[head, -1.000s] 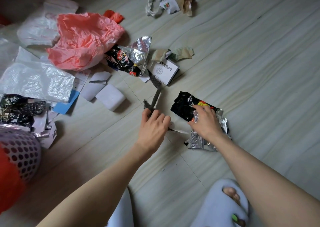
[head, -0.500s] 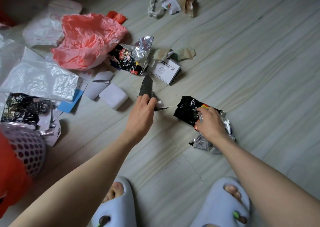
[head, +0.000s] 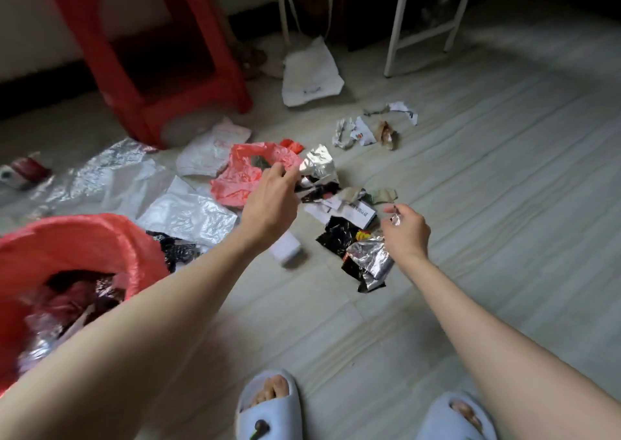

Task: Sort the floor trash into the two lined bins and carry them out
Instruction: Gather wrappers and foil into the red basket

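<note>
Both hands have risen off the floor since a moment ago. Left hand (head: 268, 204) hovers above the pink plastic bag (head: 242, 174), fingers loosely curled, seemingly empty. Right hand (head: 408, 231) pinches the black-and-silver snack wrapper (head: 363, 254), which hangs below its fingers (head: 391, 209). Red-lined bin (head: 67, 248) sits at left.

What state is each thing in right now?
Left hand: raised over the litter, fingers curled; grip unclear.
Right hand: holds the foil wrapper, lifted.
Bin: red-lined, partly filled.
Pink bag: crumpled on floor.
Stool: upright.
</note>
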Available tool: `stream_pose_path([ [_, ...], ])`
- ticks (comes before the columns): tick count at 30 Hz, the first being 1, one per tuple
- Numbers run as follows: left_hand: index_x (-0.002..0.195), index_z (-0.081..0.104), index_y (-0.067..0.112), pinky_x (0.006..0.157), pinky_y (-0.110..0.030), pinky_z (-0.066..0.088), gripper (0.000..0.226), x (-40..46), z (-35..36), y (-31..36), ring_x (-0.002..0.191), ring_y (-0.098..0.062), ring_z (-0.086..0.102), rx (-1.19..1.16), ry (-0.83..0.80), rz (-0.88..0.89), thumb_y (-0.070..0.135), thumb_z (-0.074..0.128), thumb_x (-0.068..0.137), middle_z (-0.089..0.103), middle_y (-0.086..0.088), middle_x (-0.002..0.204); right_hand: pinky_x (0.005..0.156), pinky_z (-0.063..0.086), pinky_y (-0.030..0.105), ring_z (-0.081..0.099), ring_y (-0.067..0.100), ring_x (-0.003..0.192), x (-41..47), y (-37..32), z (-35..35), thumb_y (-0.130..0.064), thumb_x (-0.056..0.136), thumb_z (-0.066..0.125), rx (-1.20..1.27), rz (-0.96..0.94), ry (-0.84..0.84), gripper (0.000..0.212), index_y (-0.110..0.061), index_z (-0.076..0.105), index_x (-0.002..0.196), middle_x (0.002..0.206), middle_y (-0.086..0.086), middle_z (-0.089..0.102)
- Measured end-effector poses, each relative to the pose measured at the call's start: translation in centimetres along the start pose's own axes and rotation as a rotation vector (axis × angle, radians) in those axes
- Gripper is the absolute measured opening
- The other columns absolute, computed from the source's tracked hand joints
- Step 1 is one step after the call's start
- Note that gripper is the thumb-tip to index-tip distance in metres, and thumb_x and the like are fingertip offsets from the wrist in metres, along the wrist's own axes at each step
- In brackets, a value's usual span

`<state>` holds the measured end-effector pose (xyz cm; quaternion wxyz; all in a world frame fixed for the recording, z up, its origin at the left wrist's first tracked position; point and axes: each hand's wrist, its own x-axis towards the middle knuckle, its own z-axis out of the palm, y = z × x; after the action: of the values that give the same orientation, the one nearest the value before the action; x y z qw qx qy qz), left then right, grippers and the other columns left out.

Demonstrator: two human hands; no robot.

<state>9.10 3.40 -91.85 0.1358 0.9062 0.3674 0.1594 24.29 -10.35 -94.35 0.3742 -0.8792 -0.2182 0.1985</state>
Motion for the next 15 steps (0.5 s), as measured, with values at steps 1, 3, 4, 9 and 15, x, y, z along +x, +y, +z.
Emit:
stream_pose_path([
  [1,0.104,0.054,0.003,0.065,-0.033,0.033,0.022,-0.4,-2.4,-0.5,0.087,-0.021,0.042,-0.013,0.032,-0.021,-0.002,0.049,0.083,0.048,-0.01,0.098,0.081,0.043,0.028,0.06,0.029,0.1,-1.1,-2.2,0.0,-0.004,0.088,0.055,0.047,-0.027,-0.001,0.021,-0.008,0.066,0.105,0.108,0.013,0.067],
  [3,0.099,0.056,0.002,0.068,-0.032,0.035,0.021,-1.3,-6.2,-1.2,0.085,-0.023,0.046,-0.099,0.111,-0.098,-0.002,0.051,0.079,0.05,-0.011,0.097,0.066,0.045,0.021,0.061,0.019,0.076,-2.8,-5.9,-0.1,-0.006,0.088,0.057,0.17,-0.06,-0.035,0.018,-0.011,0.066,0.102,0.094,0.009,0.067],
  [4,0.095,0.056,0.002,0.069,-0.032,0.035,0.019,-2.3,-8.3,-1.8,0.083,-0.026,0.048,-0.154,0.172,-0.153,-0.003,0.053,0.077,0.05,-0.011,0.093,0.057,0.044,0.016,0.056,0.012,0.065,-3.9,-8.0,0.2,-0.006,0.088,0.058,0.239,-0.081,-0.064,0.016,-0.013,0.066,0.1,0.086,0.005,0.065],
  [9,0.089,0.054,0.011,0.061,-0.024,0.04,0.012,-8.8,-16.7,-5.5,0.073,-0.016,0.052,-0.302,0.435,-0.343,0.002,0.054,0.081,0.057,-0.01,0.09,0.057,0.04,0.026,0.047,0.011,0.061,-10.2,-16.6,3.4,-0.011,0.082,0.063,0.478,-0.202,-0.138,0.009,-0.02,0.065,0.081,0.075,-0.001,0.06],
  [15,0.087,0.055,0.009,0.068,-0.032,0.045,0.005,-16.4,-21.0,-13.0,0.08,-0.024,0.056,-0.224,0.551,-0.627,0.007,0.055,0.082,0.061,-0.011,0.089,0.07,0.042,0.032,0.048,0.015,0.07,-17.4,-22.8,10.6,-0.024,0.086,0.063,0.547,-0.323,-0.257,0.017,-0.021,0.055,0.071,0.069,-0.005,0.054],
])
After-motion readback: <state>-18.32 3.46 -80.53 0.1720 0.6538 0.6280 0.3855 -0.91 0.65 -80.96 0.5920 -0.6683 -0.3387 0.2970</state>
